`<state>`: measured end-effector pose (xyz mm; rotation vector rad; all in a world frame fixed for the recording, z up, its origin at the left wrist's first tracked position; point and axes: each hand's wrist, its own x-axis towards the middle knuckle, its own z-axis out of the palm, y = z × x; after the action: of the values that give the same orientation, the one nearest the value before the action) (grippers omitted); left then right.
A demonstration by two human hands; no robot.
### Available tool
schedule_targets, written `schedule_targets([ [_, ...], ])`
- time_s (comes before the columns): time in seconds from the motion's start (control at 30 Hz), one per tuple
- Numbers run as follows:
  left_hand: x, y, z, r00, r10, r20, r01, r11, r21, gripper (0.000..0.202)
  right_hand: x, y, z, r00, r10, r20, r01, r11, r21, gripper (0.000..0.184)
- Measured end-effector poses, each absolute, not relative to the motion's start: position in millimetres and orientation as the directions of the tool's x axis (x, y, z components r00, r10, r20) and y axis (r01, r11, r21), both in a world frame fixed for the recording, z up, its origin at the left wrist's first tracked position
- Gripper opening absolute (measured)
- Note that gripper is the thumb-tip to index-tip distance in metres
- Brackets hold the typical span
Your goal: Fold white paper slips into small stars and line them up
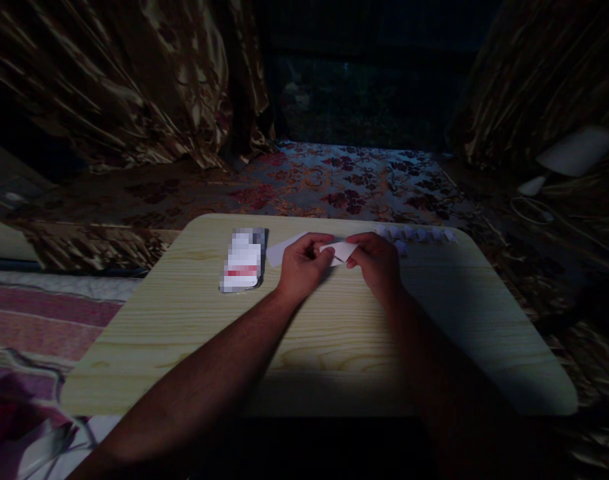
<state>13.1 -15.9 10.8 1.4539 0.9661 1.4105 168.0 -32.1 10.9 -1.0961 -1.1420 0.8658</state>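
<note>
Both my hands meet over the far middle of a pale wooden table [334,347]. My left hand [303,265] and my right hand [377,260] are each closed in a pinch on a small white piece of paper [340,251] held between them. Another white slip of paper [280,251] lies flat just left of my left hand. A row of several small white folded paper pieces [418,234] lies along the table's far edge, right of my right hand.
A phone [243,261], with a blurred screen, lies on the table left of my hands. Patterned floral fabric [334,183] covers the surface behind the table; shiny curtains [134,87] hang at the left and right. A white object [577,152] sits at the far right.
</note>
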Motion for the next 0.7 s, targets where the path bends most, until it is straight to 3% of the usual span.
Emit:
schedule_targets([
  [0.13,13.4,-11.8,11.0,-0.01,0.967,0.255,-0.059,-0.256,0.965,0.029,167.7,-33.2,14.8,0.271,0.923,0.272,-0.032,0.291,-0.956,0.033],
  [0.3,13.5,-10.8,11.1,-0.047,0.971,0.233,-0.048,-0.236,0.971,0.018,165.5,-38.5,20.5,0.258,0.941,0.221,0.042,0.217,-0.975,0.012],
  [0.7,19.2,-17.7,8.6,0.132,0.975,0.177,-0.081,-0.167,0.983,0.022,160.6,-36.6,15.0,0.227,0.949,0.217,0.13,0.192,-0.973,0.016],
])
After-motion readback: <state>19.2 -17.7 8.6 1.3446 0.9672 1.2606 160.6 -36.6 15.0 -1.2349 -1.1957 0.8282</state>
